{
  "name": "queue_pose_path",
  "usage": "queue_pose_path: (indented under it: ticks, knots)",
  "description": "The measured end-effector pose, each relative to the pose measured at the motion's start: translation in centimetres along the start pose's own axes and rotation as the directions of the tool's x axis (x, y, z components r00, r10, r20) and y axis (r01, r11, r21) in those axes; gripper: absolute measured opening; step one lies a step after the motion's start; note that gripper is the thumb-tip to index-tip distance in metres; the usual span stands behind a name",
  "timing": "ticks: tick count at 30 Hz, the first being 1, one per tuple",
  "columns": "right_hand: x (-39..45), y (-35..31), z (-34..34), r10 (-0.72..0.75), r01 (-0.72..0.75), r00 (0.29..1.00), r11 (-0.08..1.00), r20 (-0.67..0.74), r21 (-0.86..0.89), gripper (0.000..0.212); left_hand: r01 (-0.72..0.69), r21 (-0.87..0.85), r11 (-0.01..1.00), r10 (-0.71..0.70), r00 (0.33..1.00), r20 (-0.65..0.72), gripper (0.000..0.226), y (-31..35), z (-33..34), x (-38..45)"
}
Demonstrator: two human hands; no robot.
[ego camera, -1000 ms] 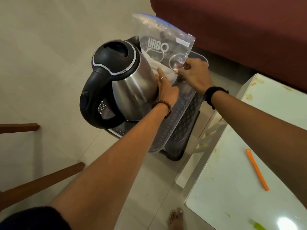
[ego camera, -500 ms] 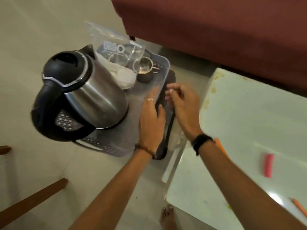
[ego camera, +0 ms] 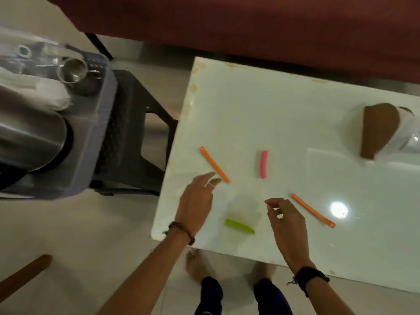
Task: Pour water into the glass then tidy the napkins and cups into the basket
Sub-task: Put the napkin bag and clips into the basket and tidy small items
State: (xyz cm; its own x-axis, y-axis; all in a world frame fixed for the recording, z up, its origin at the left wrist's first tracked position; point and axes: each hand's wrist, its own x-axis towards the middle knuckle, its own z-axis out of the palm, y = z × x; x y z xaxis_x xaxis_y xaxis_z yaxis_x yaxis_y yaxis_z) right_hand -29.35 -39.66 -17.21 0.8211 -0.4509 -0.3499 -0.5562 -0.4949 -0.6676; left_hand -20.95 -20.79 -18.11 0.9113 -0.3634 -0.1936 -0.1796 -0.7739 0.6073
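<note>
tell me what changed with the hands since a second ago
Both hands left the basket: the right hand let go of the plastic bag, and it and the left hand now hover empty over the white table. Kettle and steel cup stay in the basket.

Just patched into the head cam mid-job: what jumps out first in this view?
The bright strips scattered on the white table catch the eye first: two orange ones, a pink one and a green one. Both hands hover empty above them, the left hand near the upper orange strip, the right hand beside the lower one. At far left, a steel kettle and a small metal cup sit in the grey basket.
</note>
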Motion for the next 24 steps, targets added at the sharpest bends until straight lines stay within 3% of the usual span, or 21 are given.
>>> queue_pose_path:
  ticks: [4, 8, 11, 14, 17, 20, 22, 24]
  knots:
    - [0.7, 4.4, -3.7, -0.023, 0.014, 0.998, 0.984, -0.05, -0.18, 0.018, -0.162, 0.353, 0.922, 0.129, 0.985, 0.114, 0.069, -0.4, 0.7, 3.3]
    - [1.7, 6.5, -5.9, -0.068, 0.054, 0.997, 0.943, -0.032, -0.327, 0.029, -0.191, 0.549, 0.814, 0.141, 0.981, 0.132, 0.054, 0.2, 1.6, 5.0]
    - [2.8, 7.4, -6.8, -0.042, 0.04, 0.999, 0.946, 0.0, -0.322, 0.032, -0.247, 0.649, 0.72, 0.232, 0.966, 0.111, 0.04, 1.3, 1.8, 6.0]
    - [3.7, 8.1, -7.2, -0.002, 0.019, 0.998, 0.957, 0.056, -0.289, 0.024, -0.208, 0.627, 0.751, 0.188, 0.977, 0.1, 0.028, 1.3, 1.8, 6.3]
    - [4.0, 8.2, -7.6, -0.022, 0.05, 0.995, 0.955, 0.1, -0.293, 0.015, -0.044, 0.502, 0.864, 0.067, 0.997, -0.027, 0.016, 1.6, 1.5, 6.1]
    - [3.7, 6.4, -7.6, 0.031, -0.017, 0.997, 0.98, 0.067, -0.201, 0.007, 0.127, 0.111, 0.986, -0.098, 0.967, -0.234, 0.01, 3.1, 0.2, 4.8]
    - [3.0, 3.1, -6.6, 0.05, -0.047, 0.997, 0.997, 0.062, -0.061, 0.006, 0.166, -0.168, 0.972, -0.209, 0.935, -0.285, 0.009, 3.8, -1.7, 3.8]
    - [2.0, -1.3, -4.9, 0.052, -0.06, 0.996, 0.992, 0.079, 0.109, 0.007, 0.19, -0.328, 0.925, -0.294, 0.906, -0.305, 0.012, 4.0, -4.0, 2.6]
